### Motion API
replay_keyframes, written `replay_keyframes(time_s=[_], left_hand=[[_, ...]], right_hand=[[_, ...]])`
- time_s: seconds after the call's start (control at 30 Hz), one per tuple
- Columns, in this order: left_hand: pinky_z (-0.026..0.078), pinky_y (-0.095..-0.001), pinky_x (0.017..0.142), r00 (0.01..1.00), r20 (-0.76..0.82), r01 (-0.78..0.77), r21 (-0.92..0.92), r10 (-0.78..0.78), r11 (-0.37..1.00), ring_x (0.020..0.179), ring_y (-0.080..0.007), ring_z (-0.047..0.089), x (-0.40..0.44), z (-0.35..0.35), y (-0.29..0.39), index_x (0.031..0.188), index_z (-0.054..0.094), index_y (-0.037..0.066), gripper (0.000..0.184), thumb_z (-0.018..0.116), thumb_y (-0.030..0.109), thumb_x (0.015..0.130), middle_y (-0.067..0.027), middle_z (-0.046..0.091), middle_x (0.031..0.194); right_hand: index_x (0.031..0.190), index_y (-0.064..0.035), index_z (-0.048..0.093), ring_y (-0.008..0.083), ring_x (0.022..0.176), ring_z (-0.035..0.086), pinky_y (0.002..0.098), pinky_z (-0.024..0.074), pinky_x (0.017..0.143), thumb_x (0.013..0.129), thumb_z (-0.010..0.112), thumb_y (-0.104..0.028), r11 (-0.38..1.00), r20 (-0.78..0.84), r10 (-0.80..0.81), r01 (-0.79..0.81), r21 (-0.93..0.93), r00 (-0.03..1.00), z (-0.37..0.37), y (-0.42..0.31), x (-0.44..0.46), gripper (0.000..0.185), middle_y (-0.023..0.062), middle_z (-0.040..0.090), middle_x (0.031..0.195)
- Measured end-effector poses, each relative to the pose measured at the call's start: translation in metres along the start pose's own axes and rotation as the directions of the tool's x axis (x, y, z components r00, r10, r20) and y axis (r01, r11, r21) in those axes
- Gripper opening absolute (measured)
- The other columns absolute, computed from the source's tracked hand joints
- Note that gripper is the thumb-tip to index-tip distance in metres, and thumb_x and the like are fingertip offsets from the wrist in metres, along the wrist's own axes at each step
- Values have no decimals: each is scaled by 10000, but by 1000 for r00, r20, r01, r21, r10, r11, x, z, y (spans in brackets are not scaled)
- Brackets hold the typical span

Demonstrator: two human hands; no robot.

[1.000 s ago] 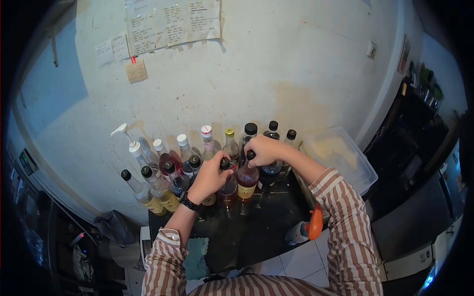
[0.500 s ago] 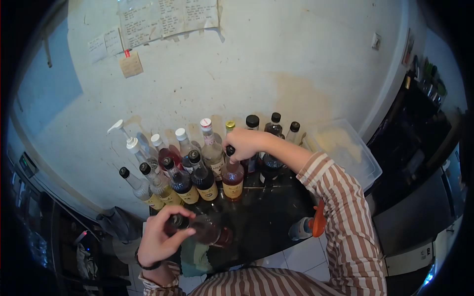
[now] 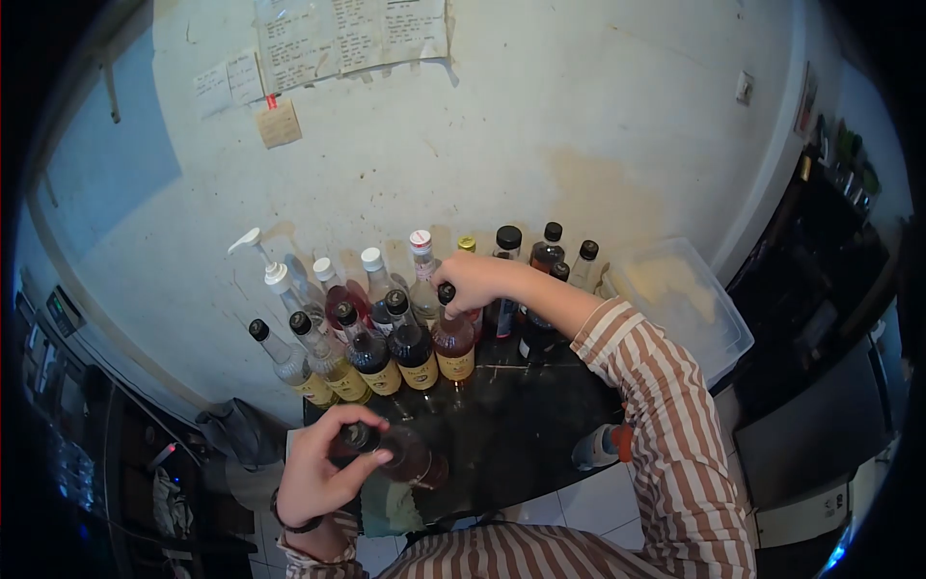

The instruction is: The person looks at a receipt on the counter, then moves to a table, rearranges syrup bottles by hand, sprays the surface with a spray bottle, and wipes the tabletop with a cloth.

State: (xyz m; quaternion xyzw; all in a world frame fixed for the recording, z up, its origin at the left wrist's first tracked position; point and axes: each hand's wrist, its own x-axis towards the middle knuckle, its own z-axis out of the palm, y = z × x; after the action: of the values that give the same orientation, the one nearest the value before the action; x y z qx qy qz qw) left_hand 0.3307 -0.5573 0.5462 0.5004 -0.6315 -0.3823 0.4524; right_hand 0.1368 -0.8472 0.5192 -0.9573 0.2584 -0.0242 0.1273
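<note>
My right hand [image 3: 475, 280] grips the black-capped neck of a bottle of reddish-amber liquid [image 3: 455, 345]. It stands upright at the right end of a front row of labelled bottles, close beside a dark-filled bottle [image 3: 413, 352]. Nearer to me, my left hand [image 3: 326, 470] has its thumb and fingers curled around the black cap of another bottle with reddish-brown liquid [image 3: 417, 461]. This one's body points right, over the table; whether its base touches the surface I cannot tell.
Several capped bottles and a white pump bottle [image 3: 277, 280] line the black table [image 3: 521, 415] along the wall. A clear plastic box [image 3: 719, 338] sits at the right. By my right sleeve is a spray bottle with an orange head [image 3: 596, 447]. A greenish cloth [image 3: 389, 507] lies at the front edge.
The camera view has shifted slightly. The bottle in my right hand now stands closer to the bottle on its left. My left hand keeps its hold on the other bottle.
</note>
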Motion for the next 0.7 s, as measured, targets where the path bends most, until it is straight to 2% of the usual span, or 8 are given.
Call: replay_keyframes(time_s=[0.03,0.1,0.2,0.3,0.43,0.53,0.57,0.7], left_hand=[[486,-230,749,995,50,-95,109,90,989,899,-113,605,9,1,-1,1065,557,0,371,744,-26,746,-80,651,988],[478,-220,732,994,58,-100,105,95,989,901,-107,594,27,11,-4,1067,559,11,359,729,-34,754,-69,647,983],[445,-199,625,989,63,-139,106,133,985,754,-53,557,55,32,-6,1061,565,34,327,709,-29,775,-27,640,922],[376,-185,510,983,87,-173,157,161,972,572,2,474,78,49,-16,1049,568,40,314,722,-4,779,14,630,868],[353,-234,469,958,125,-280,189,260,941,495,-64,463,96,72,-32,1054,566,68,322,733,45,779,-29,488,597],[342,-240,455,956,181,-261,178,229,949,484,-70,464,105,87,-37,1047,564,72,309,725,41,784,-25,476,578],[351,-190,488,967,198,-196,190,158,962,546,1,457,104,91,-31,1030,576,58,315,732,-8,764,10,623,825],[360,-186,494,950,234,-239,118,207,964,563,1,459,104,101,-37,1043,569,55,323,726,-13,769,13,639,853]], right_hand=[[1100,-26,642,345,820,666,412,532,742,686,771,-310,999,-55,-7,9,35,998,0,1,-4,519,219,674,877],[1151,-33,618,350,823,663,414,530,750,707,760,-365,995,-177,-14,31,95,984,-4,1,-17,572,219,672,871],[1206,-39,587,352,863,656,409,523,779,737,733,-423,987,-255,153,-134,89,955,-33,-10,-51,624,219,668,906],[1150,-32,607,367,926,629,427,508,805,747,716,-379,943,-321,281,-323,-85,905,-40,3,-97,543,213,646,957],[1010,-29,634,361,898,638,444,518,802,719,723,-279,837,-357,388,-487,-250,850,-18,25,-141,394,217,644,906],[979,-25,615,361,866,640,445,518,766,696,734,-175,926,-382,340,-378,-26,859,5,51,-144,342,209,643,882],[939,-17,591,365,838,640,439,517,739,672,727,-110,923,-374,372,-380,54,850,5,53,-143,314,201,641,844],[890,-8,581,374,798,635,428,507,697,666,691,-88,924,-282,383,-371,97,879,-8,31,-158,262,197,635,801]])
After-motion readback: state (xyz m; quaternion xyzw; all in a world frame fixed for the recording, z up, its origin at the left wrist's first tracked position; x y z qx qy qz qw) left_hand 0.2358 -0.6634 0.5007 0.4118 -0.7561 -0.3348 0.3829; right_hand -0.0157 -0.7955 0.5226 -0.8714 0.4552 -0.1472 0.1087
